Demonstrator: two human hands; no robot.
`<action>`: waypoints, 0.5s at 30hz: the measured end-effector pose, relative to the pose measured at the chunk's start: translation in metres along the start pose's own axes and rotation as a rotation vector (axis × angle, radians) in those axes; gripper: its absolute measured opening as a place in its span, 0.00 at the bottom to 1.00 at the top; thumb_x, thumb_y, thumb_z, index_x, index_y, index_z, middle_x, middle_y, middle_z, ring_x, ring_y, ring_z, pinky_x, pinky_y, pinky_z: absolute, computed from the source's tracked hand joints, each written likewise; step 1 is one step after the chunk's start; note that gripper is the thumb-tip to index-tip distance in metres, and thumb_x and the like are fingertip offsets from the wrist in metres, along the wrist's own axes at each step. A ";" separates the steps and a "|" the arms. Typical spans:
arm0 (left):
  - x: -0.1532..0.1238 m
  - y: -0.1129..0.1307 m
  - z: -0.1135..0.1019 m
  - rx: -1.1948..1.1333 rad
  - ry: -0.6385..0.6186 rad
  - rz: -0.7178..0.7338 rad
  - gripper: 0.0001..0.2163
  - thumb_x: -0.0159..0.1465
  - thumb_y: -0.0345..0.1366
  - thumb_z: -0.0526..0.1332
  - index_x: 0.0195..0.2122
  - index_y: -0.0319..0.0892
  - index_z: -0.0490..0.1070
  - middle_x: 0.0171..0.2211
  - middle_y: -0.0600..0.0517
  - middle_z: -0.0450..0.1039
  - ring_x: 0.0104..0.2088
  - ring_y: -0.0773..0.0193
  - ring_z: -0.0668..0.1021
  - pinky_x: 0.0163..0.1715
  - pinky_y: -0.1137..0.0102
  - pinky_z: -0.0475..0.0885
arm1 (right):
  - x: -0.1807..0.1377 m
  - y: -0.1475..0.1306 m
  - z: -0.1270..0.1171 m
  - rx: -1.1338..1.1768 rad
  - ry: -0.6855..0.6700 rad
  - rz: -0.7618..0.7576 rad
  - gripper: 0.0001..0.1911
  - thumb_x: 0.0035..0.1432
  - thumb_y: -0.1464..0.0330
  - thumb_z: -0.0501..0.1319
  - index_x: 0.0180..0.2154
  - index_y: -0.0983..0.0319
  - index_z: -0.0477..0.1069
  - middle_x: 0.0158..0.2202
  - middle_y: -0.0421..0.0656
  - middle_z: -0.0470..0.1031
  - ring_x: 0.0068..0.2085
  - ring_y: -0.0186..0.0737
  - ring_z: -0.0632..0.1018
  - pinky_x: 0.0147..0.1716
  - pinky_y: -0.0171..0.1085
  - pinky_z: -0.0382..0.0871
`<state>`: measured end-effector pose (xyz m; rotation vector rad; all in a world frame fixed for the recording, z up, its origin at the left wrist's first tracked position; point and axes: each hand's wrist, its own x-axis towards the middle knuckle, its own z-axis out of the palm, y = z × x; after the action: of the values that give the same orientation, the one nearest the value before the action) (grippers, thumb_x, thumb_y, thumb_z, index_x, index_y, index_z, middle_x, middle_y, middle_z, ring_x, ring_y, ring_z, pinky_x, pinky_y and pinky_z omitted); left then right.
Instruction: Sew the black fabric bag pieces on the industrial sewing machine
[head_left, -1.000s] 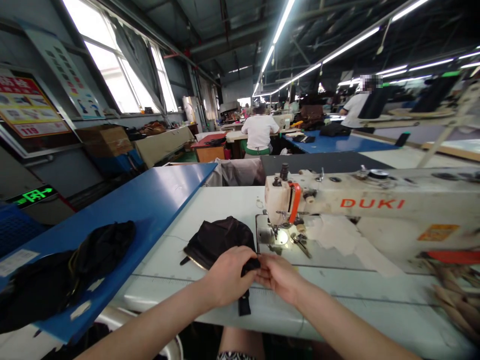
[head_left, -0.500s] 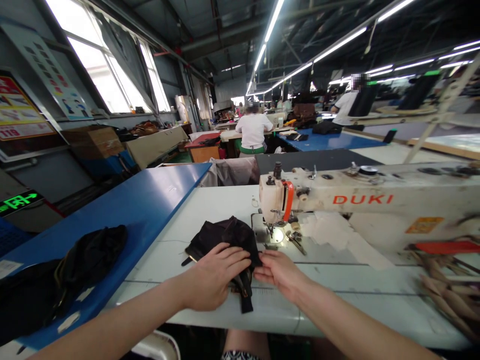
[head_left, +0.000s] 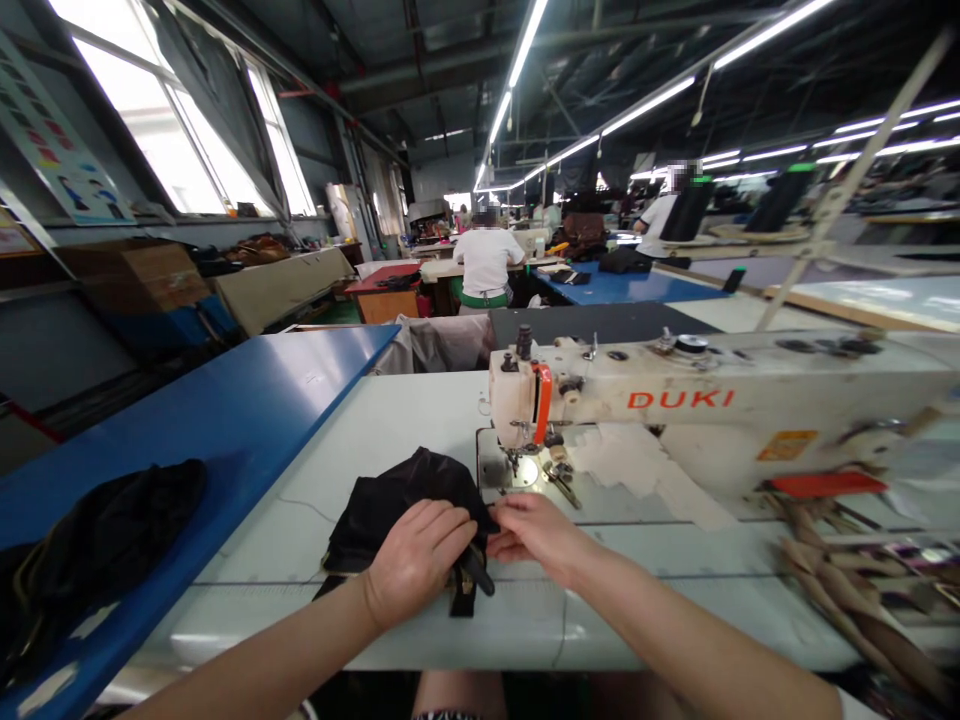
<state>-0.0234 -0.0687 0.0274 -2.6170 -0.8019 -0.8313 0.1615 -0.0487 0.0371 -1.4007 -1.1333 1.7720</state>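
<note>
A black zippered fabric piece (head_left: 405, 500) lies bunched on the pale sewing table, just left of the needle area. My left hand (head_left: 424, 555) is closed over its near right part, fingers curled into the cloth. At the right edge of the cloth, my right hand (head_left: 529, 535) pinches it between thumb and fingers; the fingertips are partly hidden. A short black strap end (head_left: 463, 598) hangs toward me below my left hand. The sewing machine (head_left: 517, 400), with an orange lever guard, stands just beyond my right hand, its needle area lit and without cloth under it.
More black fabric pieces (head_left: 112, 530) lie on the blue table (head_left: 247, 400) at left. White scrap material (head_left: 637, 465) sits under the machine arm. Tan strips (head_left: 847, 600) hang at the right. A person in a white shirt (head_left: 487, 262) sits ahead, back turned.
My view has turned a little to the right. The left hand has curled further round the cloth, and the strap end by it has shifted. The right hand still pinches the edge.
</note>
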 end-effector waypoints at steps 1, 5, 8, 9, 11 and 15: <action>0.002 0.000 0.003 -0.002 0.007 -0.010 0.15 0.62 0.23 0.48 0.43 0.37 0.71 0.39 0.44 0.74 0.39 0.59 0.73 0.40 0.63 0.71 | 0.001 -0.001 -0.004 -0.066 0.008 -0.025 0.07 0.52 0.66 0.62 0.25 0.62 0.68 0.20 0.40 0.74 0.23 0.35 0.76 0.26 0.33 0.69; 0.006 -0.001 0.012 -0.017 -0.013 -0.025 0.16 0.60 0.23 0.47 0.44 0.37 0.71 0.41 0.44 0.74 0.41 0.58 0.73 0.41 0.62 0.71 | -0.003 -0.006 -0.047 -0.330 0.061 -0.186 0.07 0.50 0.68 0.61 0.22 0.61 0.69 0.23 0.40 0.75 0.27 0.37 0.75 0.31 0.35 0.68; 0.007 -0.003 0.018 -0.022 -0.054 -0.035 0.17 0.60 0.22 0.47 0.45 0.37 0.71 0.44 0.44 0.74 0.42 0.58 0.72 0.42 0.61 0.70 | -0.007 -0.007 -0.113 -0.761 0.309 -0.443 0.06 0.55 0.68 0.57 0.30 0.59 0.73 0.30 0.41 0.76 0.32 0.41 0.74 0.35 0.37 0.65; 0.008 -0.004 0.020 -0.023 -0.064 -0.035 0.17 0.60 0.22 0.47 0.45 0.37 0.70 0.44 0.44 0.74 0.42 0.58 0.72 0.42 0.62 0.70 | -0.007 -0.006 -0.138 -1.002 0.455 -0.545 0.09 0.57 0.67 0.55 0.32 0.59 0.74 0.32 0.43 0.77 0.32 0.43 0.74 0.34 0.39 0.65; 0.008 -0.006 0.025 -0.020 -0.081 -0.037 0.16 0.61 0.22 0.48 0.45 0.37 0.70 0.45 0.44 0.74 0.42 0.58 0.72 0.42 0.62 0.70 | -0.004 -0.002 -0.184 -1.320 0.638 -0.586 0.11 0.59 0.67 0.54 0.36 0.60 0.74 0.38 0.47 0.77 0.35 0.46 0.75 0.34 0.40 0.65; 0.011 -0.009 0.034 -0.012 -0.129 -0.043 0.15 0.62 0.23 0.49 0.45 0.38 0.70 0.44 0.45 0.74 0.41 0.59 0.72 0.41 0.63 0.69 | 0.002 0.011 -0.232 -1.569 0.586 -0.592 0.10 0.59 0.68 0.55 0.38 0.63 0.74 0.42 0.50 0.75 0.42 0.48 0.74 0.40 0.41 0.65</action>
<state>-0.0061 -0.0425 0.0085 -2.6949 -0.8926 -0.6854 0.3853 0.0059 0.0086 -1.7659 -2.3109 -0.2489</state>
